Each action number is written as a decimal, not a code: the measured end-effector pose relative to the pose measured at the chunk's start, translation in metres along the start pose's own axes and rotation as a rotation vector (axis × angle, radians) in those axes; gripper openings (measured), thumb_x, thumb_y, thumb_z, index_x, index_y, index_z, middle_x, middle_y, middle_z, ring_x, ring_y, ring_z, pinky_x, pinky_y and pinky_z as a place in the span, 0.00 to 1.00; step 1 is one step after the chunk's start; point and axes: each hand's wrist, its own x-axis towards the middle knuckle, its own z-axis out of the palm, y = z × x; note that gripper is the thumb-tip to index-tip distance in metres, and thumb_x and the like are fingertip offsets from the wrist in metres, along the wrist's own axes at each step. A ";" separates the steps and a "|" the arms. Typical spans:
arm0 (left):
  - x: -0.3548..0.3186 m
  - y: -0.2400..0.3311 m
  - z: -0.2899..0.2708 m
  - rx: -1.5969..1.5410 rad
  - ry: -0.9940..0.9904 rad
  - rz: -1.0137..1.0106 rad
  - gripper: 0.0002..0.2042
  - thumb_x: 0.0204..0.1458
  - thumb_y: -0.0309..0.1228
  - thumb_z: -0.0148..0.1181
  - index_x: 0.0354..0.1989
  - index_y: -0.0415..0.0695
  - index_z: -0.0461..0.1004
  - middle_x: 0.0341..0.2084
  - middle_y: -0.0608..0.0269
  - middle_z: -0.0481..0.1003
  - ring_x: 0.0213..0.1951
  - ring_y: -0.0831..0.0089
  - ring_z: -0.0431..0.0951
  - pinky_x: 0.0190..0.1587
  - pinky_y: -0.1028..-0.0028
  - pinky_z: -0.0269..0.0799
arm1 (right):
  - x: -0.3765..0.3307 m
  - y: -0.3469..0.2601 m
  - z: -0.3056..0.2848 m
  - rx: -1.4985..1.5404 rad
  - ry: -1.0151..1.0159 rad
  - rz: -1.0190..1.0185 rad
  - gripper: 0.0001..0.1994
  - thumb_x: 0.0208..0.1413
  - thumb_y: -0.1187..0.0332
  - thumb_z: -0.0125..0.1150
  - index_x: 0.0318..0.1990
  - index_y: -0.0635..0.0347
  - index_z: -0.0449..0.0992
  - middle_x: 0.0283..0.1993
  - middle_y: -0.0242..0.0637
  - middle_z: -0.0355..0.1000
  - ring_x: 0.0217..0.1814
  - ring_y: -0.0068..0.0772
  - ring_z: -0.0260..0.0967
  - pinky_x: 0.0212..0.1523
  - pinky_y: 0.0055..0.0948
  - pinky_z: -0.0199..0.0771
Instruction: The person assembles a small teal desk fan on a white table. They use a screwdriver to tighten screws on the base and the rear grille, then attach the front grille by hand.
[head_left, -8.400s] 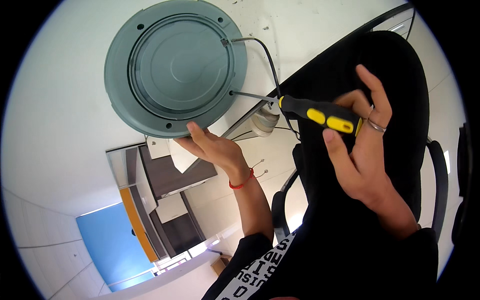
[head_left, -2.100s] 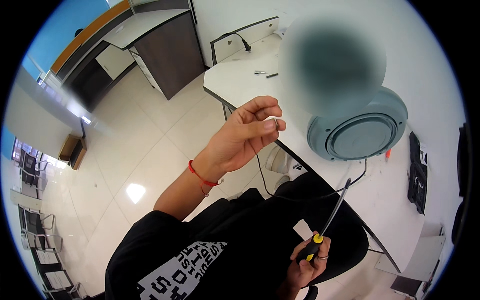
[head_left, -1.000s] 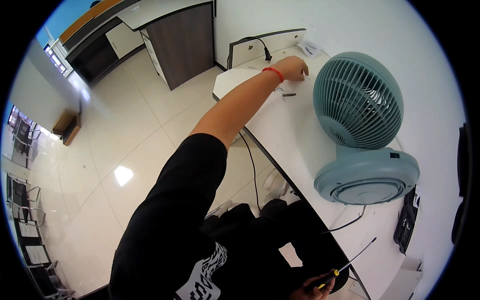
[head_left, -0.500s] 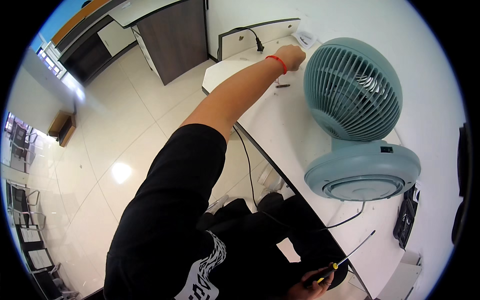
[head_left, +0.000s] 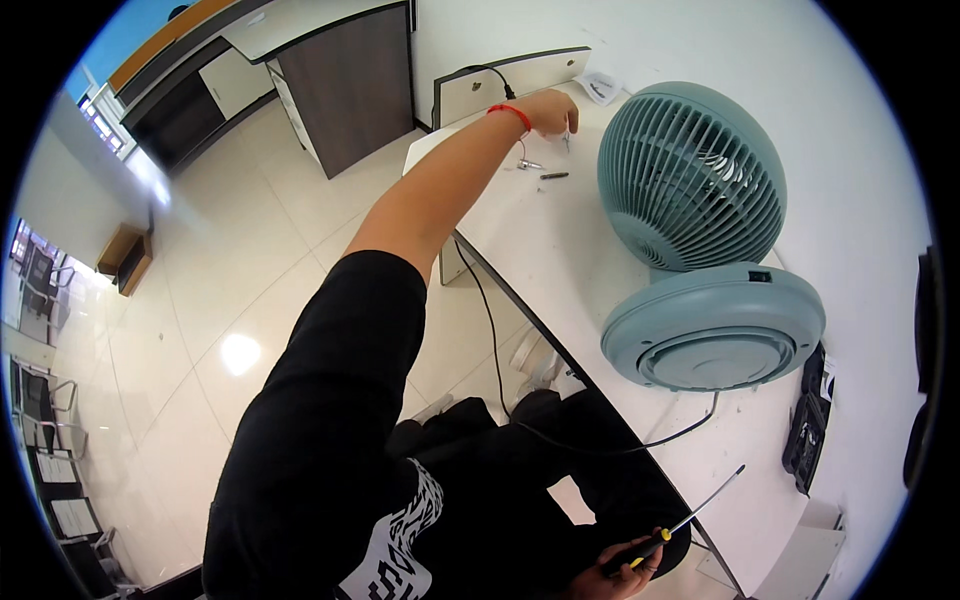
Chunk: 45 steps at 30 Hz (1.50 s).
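On a white table [head_left: 550, 235] lies a teal desk fan [head_left: 700, 225], while the right hand [head_left: 622, 577] grips a black-and-yellow screwdriver [head_left: 663, 537] and the left hand [head_left: 552, 112] curls over the tabletop, its hold unclear.

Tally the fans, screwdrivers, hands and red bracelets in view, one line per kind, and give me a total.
Fan: 1
Screwdriver: 1
Hands: 2, the left hand over the table and the right hand on the screwdriver
Red bracelet: 1
Total: 5
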 end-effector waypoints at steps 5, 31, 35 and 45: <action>-0.018 -0.013 -0.008 -0.019 0.112 0.022 0.14 0.48 0.25 0.56 0.42 0.44 0.83 0.40 0.53 0.81 0.42 0.57 0.82 0.45 0.63 0.78 | -0.001 -0.007 0.009 0.010 0.078 0.041 0.32 0.53 0.61 0.46 0.64 0.72 0.66 0.48 0.49 0.76 0.17 0.22 0.59 0.18 0.15 0.56; -0.028 0.033 0.004 0.268 0.073 0.058 0.09 0.50 0.34 0.62 0.37 0.48 0.83 0.37 0.61 0.81 0.41 0.60 0.81 0.43 0.60 0.76 | -0.007 -0.009 0.011 0.090 0.037 0.094 0.32 0.48 0.64 0.45 0.62 0.75 0.66 0.41 0.49 0.74 0.15 0.23 0.58 0.17 0.16 0.57; -0.032 0.043 0.008 0.294 0.093 0.071 0.07 0.51 0.34 0.62 0.36 0.48 0.83 0.37 0.62 0.81 0.41 0.60 0.81 0.43 0.60 0.76 | -0.012 -0.005 0.006 0.123 0.015 0.077 0.31 0.48 0.64 0.45 0.60 0.75 0.68 0.42 0.51 0.74 0.15 0.24 0.59 0.17 0.16 0.58; -0.053 0.044 -0.006 0.074 0.365 0.013 0.14 0.45 0.41 0.64 0.32 0.42 0.81 0.32 0.50 0.82 0.39 0.51 0.81 0.43 0.58 0.77 | -0.019 -0.016 0.013 0.176 -0.022 0.027 0.31 0.49 0.64 0.49 0.62 0.72 0.68 0.52 0.53 0.72 0.19 0.24 0.62 0.17 0.17 0.59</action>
